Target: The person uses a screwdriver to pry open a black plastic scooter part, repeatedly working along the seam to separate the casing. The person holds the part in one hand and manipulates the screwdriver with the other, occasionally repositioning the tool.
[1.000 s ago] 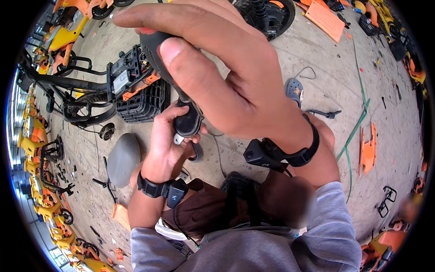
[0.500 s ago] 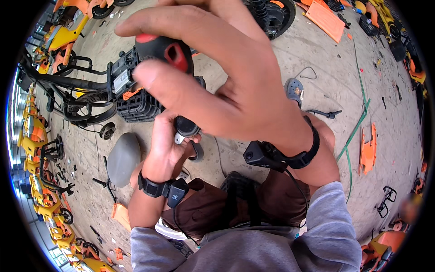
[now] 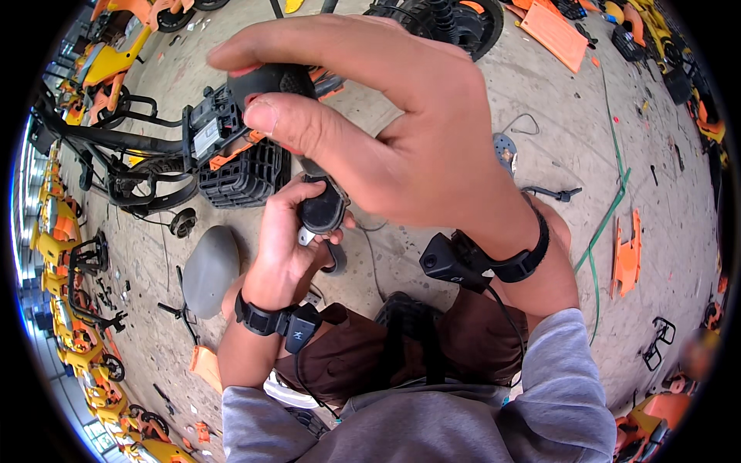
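My right hand (image 3: 401,131) is large in the upper middle, its thumb and fingers round a black-and-red tool handle (image 3: 266,81), which it partly hides. Below it, my left hand (image 3: 282,235) grips a small black rounded part (image 3: 323,207) with a pale metal tab (image 3: 305,236). The tool's lower end comes down to the top of that part; whether they touch is partly hidden. Both my wrists wear black strapped devices.
At the upper left lie a black scooter frame (image 3: 116,143) and a black crate (image 3: 239,177). A grey seat (image 3: 208,270) lies left of me. Orange panels (image 3: 627,255), a wheel (image 3: 482,35) and a green strap (image 3: 614,201) are on the concrete floor. Yellow scooters (image 3: 62,255) line the left.
My right fingers and thumb have shifted on the tool handle, and the handle has turned, showing different red parts. My left hand stays nearly in place on the black part.
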Demonstrator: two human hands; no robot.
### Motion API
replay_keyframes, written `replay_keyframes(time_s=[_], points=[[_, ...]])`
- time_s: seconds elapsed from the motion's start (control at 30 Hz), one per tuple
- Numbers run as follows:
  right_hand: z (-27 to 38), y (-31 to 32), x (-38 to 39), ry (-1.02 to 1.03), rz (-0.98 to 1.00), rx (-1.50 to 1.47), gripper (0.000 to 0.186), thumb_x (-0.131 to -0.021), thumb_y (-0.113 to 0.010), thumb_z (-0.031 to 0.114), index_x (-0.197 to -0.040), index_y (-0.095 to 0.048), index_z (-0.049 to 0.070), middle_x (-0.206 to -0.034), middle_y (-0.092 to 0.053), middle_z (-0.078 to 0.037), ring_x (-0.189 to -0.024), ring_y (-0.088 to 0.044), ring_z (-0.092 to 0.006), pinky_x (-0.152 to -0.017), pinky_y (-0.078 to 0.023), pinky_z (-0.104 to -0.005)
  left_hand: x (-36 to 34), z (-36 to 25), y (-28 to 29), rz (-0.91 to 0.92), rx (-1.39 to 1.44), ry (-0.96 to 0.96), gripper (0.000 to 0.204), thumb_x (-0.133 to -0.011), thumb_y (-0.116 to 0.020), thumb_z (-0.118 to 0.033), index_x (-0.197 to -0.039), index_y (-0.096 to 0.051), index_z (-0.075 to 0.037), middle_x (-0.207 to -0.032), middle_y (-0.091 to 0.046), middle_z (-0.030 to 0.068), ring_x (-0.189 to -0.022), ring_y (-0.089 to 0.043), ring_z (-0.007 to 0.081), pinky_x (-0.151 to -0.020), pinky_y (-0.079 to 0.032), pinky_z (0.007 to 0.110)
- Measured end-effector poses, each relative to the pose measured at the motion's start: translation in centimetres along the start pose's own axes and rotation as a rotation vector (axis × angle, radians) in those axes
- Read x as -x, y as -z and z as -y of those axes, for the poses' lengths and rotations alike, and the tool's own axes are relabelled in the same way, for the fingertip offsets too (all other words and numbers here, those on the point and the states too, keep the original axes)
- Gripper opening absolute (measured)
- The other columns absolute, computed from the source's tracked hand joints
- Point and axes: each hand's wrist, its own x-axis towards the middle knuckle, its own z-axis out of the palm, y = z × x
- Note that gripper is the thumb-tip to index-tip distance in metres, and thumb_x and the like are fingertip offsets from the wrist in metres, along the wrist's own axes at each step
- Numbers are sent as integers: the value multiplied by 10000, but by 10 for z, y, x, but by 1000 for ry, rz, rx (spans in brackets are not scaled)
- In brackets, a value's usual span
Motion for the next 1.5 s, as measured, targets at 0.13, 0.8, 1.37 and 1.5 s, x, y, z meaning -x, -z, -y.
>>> replay_keyframes(time_s=[0.13,0.8,1.37,1.5], points=[[-3,-3,4,-127,-80,-73,195,-798,-726,166,-978,-726,89,-874,-727,-62,-770,-669,-270,-758,-510,-389,-8,3,12,17,-14,11,247,-894,-527,-166,-1078,-531,-2,-868,-623,122,-623,-662,270,-442,-465,316],[10,7,2,-546,105,-216,438,-829,-744,-6,-1247,-616,-30,-1128,-686,-118,-960,-679,-176,-805,-539,-285,-12,6,15,15,-55,-112,332,-886,-543,-172,-1168,-509,0,-925,-638,152,-659,-696,284,-458,-510,337],[1,11,12,-679,12,-286,560,-903,-729,181,-1358,-471,-18,-1203,-632,-219,-1043,-667,-270,-930,-520,-361,-5,5,20,64,-18,-156,428,-904,-515,-122,-1292,-445,43,-990,-599,168,-661,-689,271,-448,-491,336],[4,20,6,-645,150,-574,578,-910,-712,166,-1376,-404,21,-1216,-616,-216,-1016,-671,-280,-901,-534,-380,-1,0,25,161,-8,-85,440,-897,-532,-122,-1298,-446,38,-1002,-602,179,-672,-700,285,-455,-495,336]])
